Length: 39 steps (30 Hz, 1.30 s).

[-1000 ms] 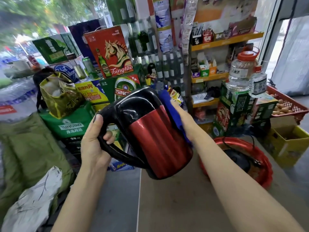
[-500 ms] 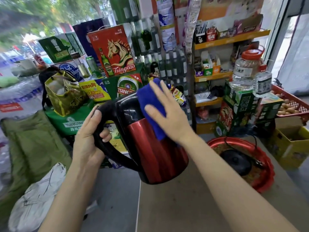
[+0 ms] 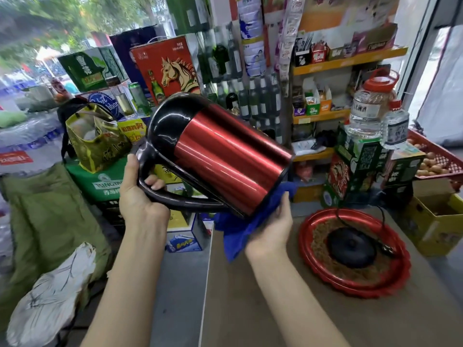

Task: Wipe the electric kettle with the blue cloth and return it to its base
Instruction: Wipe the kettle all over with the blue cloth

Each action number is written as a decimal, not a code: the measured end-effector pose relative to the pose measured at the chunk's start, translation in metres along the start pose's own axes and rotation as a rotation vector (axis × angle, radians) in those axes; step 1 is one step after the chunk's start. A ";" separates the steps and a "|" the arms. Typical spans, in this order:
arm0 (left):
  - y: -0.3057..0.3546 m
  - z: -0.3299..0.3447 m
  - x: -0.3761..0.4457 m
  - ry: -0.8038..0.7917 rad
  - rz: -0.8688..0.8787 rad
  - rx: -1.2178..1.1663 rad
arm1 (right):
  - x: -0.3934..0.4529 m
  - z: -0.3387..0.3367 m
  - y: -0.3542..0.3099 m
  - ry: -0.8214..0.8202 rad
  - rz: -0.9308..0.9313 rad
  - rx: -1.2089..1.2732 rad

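Observation:
A red electric kettle (image 3: 225, 159) with a black top and handle is held in the air, tipped on its side with its bottom toward the lower right. My left hand (image 3: 140, 194) grips the black handle. My right hand (image 3: 271, 229) presses the blue cloth (image 3: 240, 229) against the kettle's bottom edge from below. The black round base (image 3: 350, 246) lies in a red tray (image 3: 325, 284) on the brown counter, to the right of my hands, with its cord running back.
Shelves of bottles and boxes stand behind the counter (image 3: 275, 309). Two clear jugs (image 3: 370, 108) sit on green cartons at right. A red crate of nuts (image 3: 438, 161) and a yellow box (image 3: 438, 221) are at far right. Bags lie at left.
The kettle has tilted further onto its side. My right hand with the cloth has moved from the kettle's upper body down to under its bottom edge.

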<state>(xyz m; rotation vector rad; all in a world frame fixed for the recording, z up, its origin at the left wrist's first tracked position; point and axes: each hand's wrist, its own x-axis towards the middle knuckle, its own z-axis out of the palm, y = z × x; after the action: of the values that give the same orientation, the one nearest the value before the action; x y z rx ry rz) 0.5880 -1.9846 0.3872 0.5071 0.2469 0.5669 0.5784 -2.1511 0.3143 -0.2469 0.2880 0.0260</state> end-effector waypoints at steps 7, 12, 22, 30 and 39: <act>-0.024 0.020 -0.015 0.078 0.187 0.038 | -0.039 0.001 0.042 -0.061 -0.671 -0.711; -0.029 0.031 -0.032 0.005 0.232 0.110 | 0.006 0.003 0.018 0.004 -1.245 -1.733; -0.035 0.034 -0.035 -0.010 0.128 0.300 | 0.016 0.022 0.016 -0.449 -1.452 -1.948; -0.043 0.013 -0.038 -0.037 0.008 0.348 | 0.048 0.070 -0.009 -0.284 -1.368 -2.016; -0.025 -0.005 -0.030 -0.190 0.012 0.423 | 0.028 -0.016 0.015 -0.360 -1.420 -1.933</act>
<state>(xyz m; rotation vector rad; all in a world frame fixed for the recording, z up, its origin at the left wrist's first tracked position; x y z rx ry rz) 0.5726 -2.0180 0.3727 0.9674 0.1819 0.4744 0.6002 -2.1409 0.2883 -2.2869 -0.4375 -1.1000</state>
